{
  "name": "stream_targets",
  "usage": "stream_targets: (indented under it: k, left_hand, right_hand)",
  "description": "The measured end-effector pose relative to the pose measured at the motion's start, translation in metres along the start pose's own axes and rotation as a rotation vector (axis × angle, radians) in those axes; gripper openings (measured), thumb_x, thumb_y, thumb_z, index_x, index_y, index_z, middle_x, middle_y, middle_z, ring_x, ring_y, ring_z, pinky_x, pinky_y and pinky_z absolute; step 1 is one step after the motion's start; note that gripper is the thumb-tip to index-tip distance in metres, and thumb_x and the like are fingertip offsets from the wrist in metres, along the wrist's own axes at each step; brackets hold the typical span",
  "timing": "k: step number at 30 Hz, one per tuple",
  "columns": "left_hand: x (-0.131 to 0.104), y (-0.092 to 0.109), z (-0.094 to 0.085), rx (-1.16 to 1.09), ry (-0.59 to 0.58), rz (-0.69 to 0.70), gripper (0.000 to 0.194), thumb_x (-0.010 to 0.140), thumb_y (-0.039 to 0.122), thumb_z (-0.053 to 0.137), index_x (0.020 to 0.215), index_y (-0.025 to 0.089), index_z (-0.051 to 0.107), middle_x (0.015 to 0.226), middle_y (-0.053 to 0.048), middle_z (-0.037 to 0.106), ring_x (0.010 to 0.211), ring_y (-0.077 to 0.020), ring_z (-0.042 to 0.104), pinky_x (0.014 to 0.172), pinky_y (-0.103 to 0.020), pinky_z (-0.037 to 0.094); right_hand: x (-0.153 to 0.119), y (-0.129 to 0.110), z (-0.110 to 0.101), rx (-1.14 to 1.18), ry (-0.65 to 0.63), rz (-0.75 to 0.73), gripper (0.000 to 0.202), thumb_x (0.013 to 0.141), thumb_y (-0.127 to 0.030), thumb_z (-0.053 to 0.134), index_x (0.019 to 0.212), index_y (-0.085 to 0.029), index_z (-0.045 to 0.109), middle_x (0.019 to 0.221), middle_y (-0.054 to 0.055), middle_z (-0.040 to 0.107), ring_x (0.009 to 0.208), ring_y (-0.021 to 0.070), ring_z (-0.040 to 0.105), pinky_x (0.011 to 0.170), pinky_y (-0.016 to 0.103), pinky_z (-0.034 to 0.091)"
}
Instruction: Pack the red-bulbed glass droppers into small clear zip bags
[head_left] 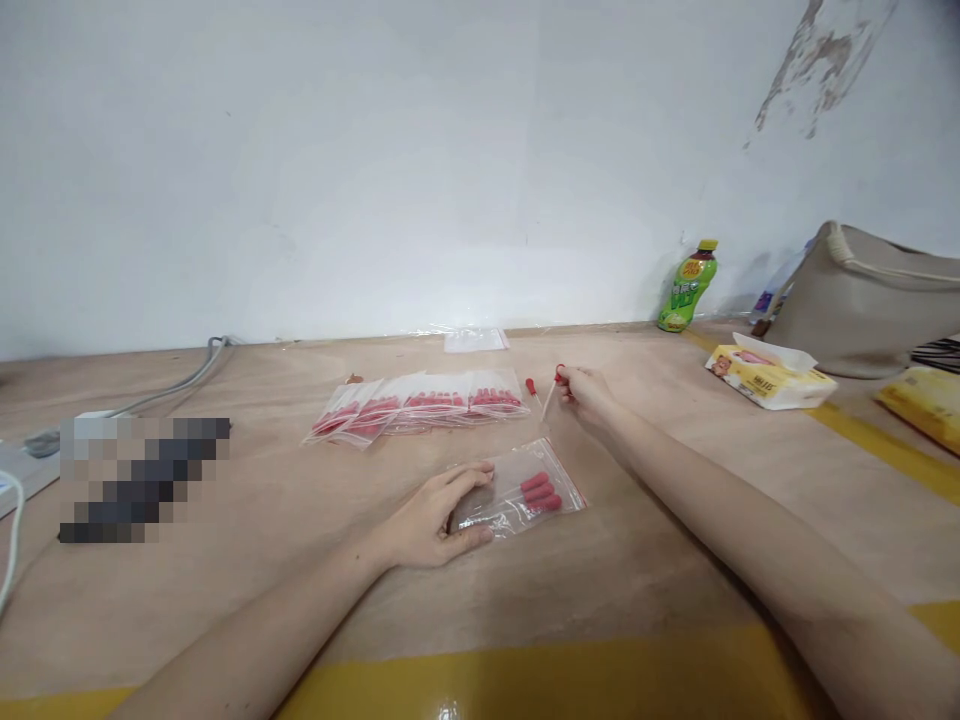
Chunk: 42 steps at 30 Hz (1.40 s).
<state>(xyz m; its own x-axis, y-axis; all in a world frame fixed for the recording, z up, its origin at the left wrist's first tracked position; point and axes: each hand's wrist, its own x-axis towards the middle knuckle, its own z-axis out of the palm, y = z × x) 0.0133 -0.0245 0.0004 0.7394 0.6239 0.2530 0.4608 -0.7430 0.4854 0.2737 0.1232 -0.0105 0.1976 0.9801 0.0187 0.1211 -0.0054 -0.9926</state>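
Note:
My left hand (442, 515) rests on the left end of a clear zip bag (506, 515), fingers and thumb spread apart over the plastic. Inside that bag, toward its right end, lie several red rubber bulbs (540, 490). Farther right, my right hand (589, 395) pinches a dropper with a red bulb (560, 373), its thin stem pointing down and left. Another red-topped dropper (532, 387) lies just left of it. Overlapping zip bags with red bulbs (435, 400) form a row behind my left hand.
Flat clear bags (476, 341) lie by the wall. A green bottle (686, 287), a tissue box (769, 378), a grey bag (862, 300) and a yellow pack (926, 400) stand at right. Cables (176, 382) and a pixelated dark object (150, 485) are at left.

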Motion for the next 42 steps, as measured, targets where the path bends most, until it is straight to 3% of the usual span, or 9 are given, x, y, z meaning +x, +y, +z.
stream_targets:
  k: [7, 12, 16, 20, 23, 27, 33, 37, 42]
  left_hand:
    - [-0.002, -0.004, 0.002, 0.039, -0.002, 0.013, 0.049, 0.080, 0.033, 0.056, 0.124, 0.020, 0.037, 0.129, -0.010, 0.045, 0.119, -0.0231, 0.041, 0.098, -0.038, 0.037]
    - [-0.001, -0.005, 0.001, 0.041, -0.001, -0.001, 0.050, 0.081, 0.036, 0.055, 0.125, 0.020, 0.036, 0.130, -0.009, 0.044, 0.120, -0.0232, 0.041, 0.099, -0.039, 0.036]
    - [0.001, -0.004, 0.001, 0.043, -0.002, -0.003, 0.050, 0.081, 0.035, 0.055, 0.125, 0.020, 0.037, 0.130, -0.009, 0.044, 0.120, -0.0227, 0.041, 0.099, -0.039, 0.036]
    - [0.000, -0.004, 0.001, 0.042, -0.005, 0.004, 0.050, 0.081, 0.035, 0.055, 0.125, 0.020, 0.037, 0.129, -0.009, 0.045, 0.120, -0.0222, 0.041, 0.099, -0.039, 0.036]
    - [0.000, -0.004, 0.001, 0.041, -0.009, 0.010, 0.049, 0.082, 0.035, 0.054, 0.125, 0.020, 0.037, 0.130, -0.009, 0.044, 0.120, -0.0219, 0.040, 0.099, -0.038, 0.036]
    - [0.000, -0.004, 0.001, 0.048, -0.004, 0.021, 0.049, 0.082, 0.035, 0.054, 0.126, 0.021, 0.037, 0.130, -0.009, 0.043, 0.121, -0.0228, 0.040, 0.099, -0.040, 0.036]
    - [0.001, -0.004, 0.001, 0.051, -0.001, 0.028, 0.049, 0.082, 0.034, 0.054, 0.125, 0.020, 0.037, 0.130, -0.009, 0.044, 0.121, -0.0227, 0.039, 0.100, -0.040, 0.036]
    - [0.001, -0.004, 0.001, 0.053, -0.008, 0.026, 0.048, 0.082, 0.033, 0.054, 0.125, 0.020, 0.038, 0.131, -0.009, 0.043, 0.121, -0.0233, 0.039, 0.099, -0.040, 0.036]
    - [0.001, -0.004, 0.001, 0.058, -0.008, 0.013, 0.049, 0.082, 0.035, 0.054, 0.125, 0.020, 0.037, 0.131, -0.009, 0.043, 0.120, -0.0228, 0.040, 0.099, -0.040, 0.037]
  right_hand:
    - [-0.061, 0.012, -0.034, 0.248, 0.034, 0.079, 0.014, 0.079, -0.023, 0.045, 0.066, -0.019, 0.045, 0.056, -0.001, 0.046, 0.044, 0.0082, 0.047, 0.044, 0.020, 0.044]
    - [-0.095, 0.010, -0.026, 0.468, 0.018, 0.185, 0.011, 0.078, -0.019, 0.050, 0.068, -0.018, 0.046, 0.056, -0.002, 0.051, 0.048, 0.0079, 0.053, 0.050, 0.020, 0.050]
    - [-0.111, 0.008, -0.022, 0.478, -0.054, 0.164, 0.012, 0.074, -0.018, 0.057, 0.076, -0.020, 0.045, 0.061, -0.003, 0.057, 0.052, 0.0084, 0.057, 0.055, 0.022, 0.051]
    - [-0.113, 0.012, -0.030, 0.307, -0.233, 0.125, 0.022, 0.066, -0.023, 0.066, 0.076, -0.019, 0.047, 0.066, -0.002, 0.060, 0.057, 0.0088, 0.057, 0.058, 0.023, 0.050]
    - [-0.109, 0.016, -0.036, 0.046, -0.341, 0.000, 0.024, 0.063, -0.029, 0.068, 0.074, -0.017, 0.051, 0.066, -0.001, 0.059, 0.056, 0.0081, 0.053, 0.054, 0.022, 0.045]
    - [-0.108, 0.016, -0.035, -0.242, -0.347, -0.180, 0.023, 0.064, -0.034, 0.066, 0.073, -0.016, 0.057, 0.058, -0.003, 0.054, 0.051, 0.0076, 0.046, 0.049, 0.021, 0.038]
    - [-0.106, 0.012, -0.031, -0.412, -0.339, -0.300, 0.017, 0.063, -0.030, 0.063, 0.068, -0.015, 0.058, 0.056, -0.003, 0.051, 0.050, 0.0079, 0.042, 0.046, 0.020, 0.033]
    - [-0.100, 0.009, -0.038, -0.494, -0.400, -0.319, 0.015, 0.061, -0.029, 0.064, 0.065, -0.015, 0.059, 0.057, -0.002, 0.050, 0.050, 0.0082, 0.042, 0.047, 0.021, 0.034]
    - [-0.105, 0.012, -0.032, -0.507, -0.352, -0.470, 0.012, 0.067, -0.026, 0.061, 0.073, -0.017, 0.065, 0.074, 0.003, 0.058, 0.065, 0.0126, 0.052, 0.060, 0.026, 0.042]
